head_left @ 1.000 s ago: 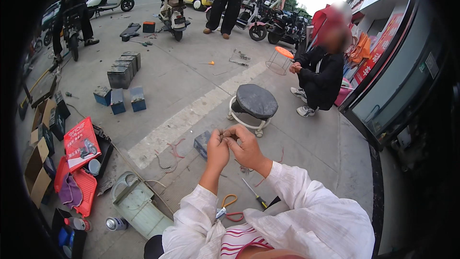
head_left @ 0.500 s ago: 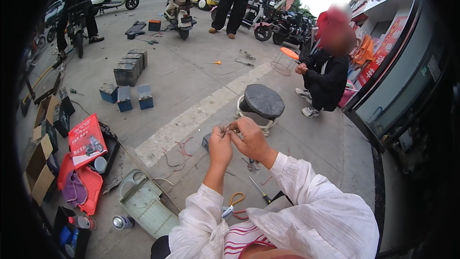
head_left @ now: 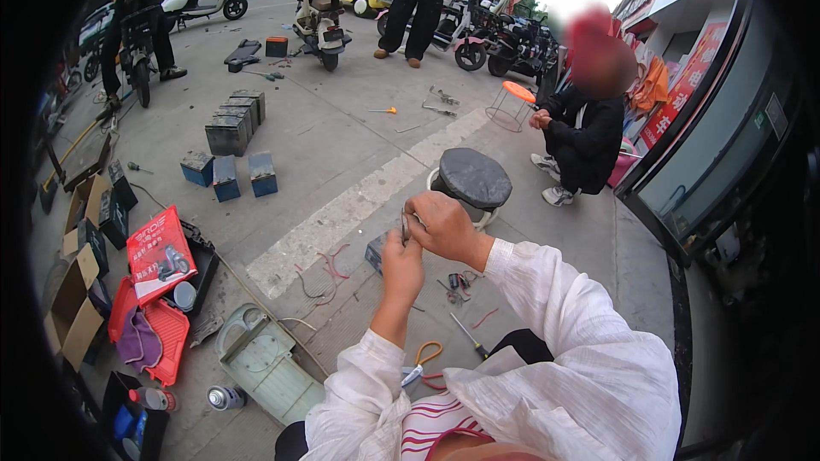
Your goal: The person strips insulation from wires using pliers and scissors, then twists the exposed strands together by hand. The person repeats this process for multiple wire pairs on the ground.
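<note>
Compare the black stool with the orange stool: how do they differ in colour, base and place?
Colour: the black stool has a dark seat; the orange stool has a bright one.
Base: the black stool has a pale, ring-like base, partly hidden; the orange stool has thin, open legs.
Place: the black stool stands just beyond the right hand; the orange stool stands beside the crouching person.
Shared: both stand upright, unoccupied.

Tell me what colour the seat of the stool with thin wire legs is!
The stool seat is bright orange, seen best in the head view.
</note>
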`<control>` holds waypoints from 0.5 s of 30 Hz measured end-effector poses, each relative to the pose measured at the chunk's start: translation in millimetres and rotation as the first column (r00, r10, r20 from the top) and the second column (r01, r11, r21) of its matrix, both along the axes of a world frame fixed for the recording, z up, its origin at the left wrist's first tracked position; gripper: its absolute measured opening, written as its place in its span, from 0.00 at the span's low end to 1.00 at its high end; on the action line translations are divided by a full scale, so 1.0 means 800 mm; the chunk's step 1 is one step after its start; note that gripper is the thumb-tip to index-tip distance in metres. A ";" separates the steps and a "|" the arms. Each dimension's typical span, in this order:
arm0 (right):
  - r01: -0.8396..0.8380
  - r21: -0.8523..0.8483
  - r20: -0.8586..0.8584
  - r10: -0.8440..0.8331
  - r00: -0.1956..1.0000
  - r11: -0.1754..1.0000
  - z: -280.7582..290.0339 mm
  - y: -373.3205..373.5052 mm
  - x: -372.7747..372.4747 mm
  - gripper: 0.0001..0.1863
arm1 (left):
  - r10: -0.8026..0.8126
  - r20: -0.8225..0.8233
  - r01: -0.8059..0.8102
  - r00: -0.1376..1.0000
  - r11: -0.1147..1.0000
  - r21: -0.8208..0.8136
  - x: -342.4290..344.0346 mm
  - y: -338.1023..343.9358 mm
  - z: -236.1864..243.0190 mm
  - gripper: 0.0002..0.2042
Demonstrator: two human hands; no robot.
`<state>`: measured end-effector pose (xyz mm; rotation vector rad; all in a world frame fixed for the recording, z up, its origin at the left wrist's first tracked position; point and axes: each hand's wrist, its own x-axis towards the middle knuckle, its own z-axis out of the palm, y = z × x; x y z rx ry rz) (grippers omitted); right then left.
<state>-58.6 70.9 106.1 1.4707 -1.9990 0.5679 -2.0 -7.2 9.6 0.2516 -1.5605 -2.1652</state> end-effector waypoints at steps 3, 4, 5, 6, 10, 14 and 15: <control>0.058 -0.020 -0.003 -0.058 0.998 0.998 0.006 0.001 -0.011 0.08 | -0.015 0.020 0.015 1.000 1.000 -0.014 -0.002 -0.001 -0.005 0.06; 0.090 -0.026 -0.004 -0.090 0.996 0.996 0.011 0.001 -0.016 0.07 | -0.018 0.023 0.018 1.000 1.000 -0.013 -0.002 -0.002 -0.007 0.06; 0.126 -0.030 -0.006 -0.126 0.992 0.992 0.017 0.004 -0.023 0.07 | -0.016 0.053 0.018 0.998 0.999 -0.038 -0.001 -0.002 -0.006 0.08; 0.191 -0.077 -0.015 -0.193 0.981 0.979 0.023 0.010 -0.036 0.07 | -0.019 0.084 0.024 0.996 0.998 -0.058 0.000 0.000 -0.005 0.09; 0.424 -0.195 0.011 -0.430 0.903 0.884 0.048 0.037 -0.077 0.06 | -0.027 0.157 0.009 0.987 0.993 0.115 -0.001 -0.004 -0.023 0.09; 0.479 -0.156 -0.026 -0.488 0.872 0.864 0.038 0.076 -0.072 0.04 | -0.008 0.061 -0.012 0.998 0.948 0.317 0.001 -0.031 -0.015 0.07; 0.466 -0.120 0.001 -0.469 0.883 0.877 0.029 0.075 -0.059 0.04 | 0.001 0.040 -0.014 0.999 0.944 0.330 0.001 -0.040 -0.016 0.06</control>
